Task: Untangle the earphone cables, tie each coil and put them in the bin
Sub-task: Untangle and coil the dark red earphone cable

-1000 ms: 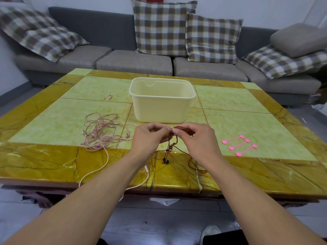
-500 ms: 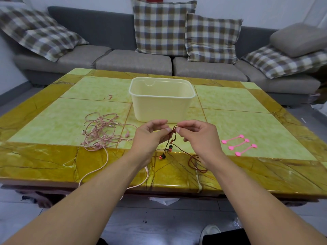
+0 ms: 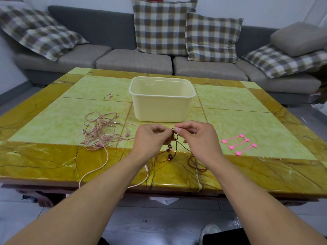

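A table (image 3: 53,161) with a glossy top of pale green tiles framed by a yellow-brown marbled border is seen in the foreground. Behind the table a grey sofa (image 3: 134,62) is set along the wall. Four checked cushions are propped on the sofa: one at its left end (image 3: 40,30), two upright at its middle (image 3: 163,26) (image 3: 213,37), one at its right end (image 3: 283,61). A plain grey cushion (image 3: 299,38) is laid on the last one. Grey floor (image 3: 159,218) is visible below the table's near edge.
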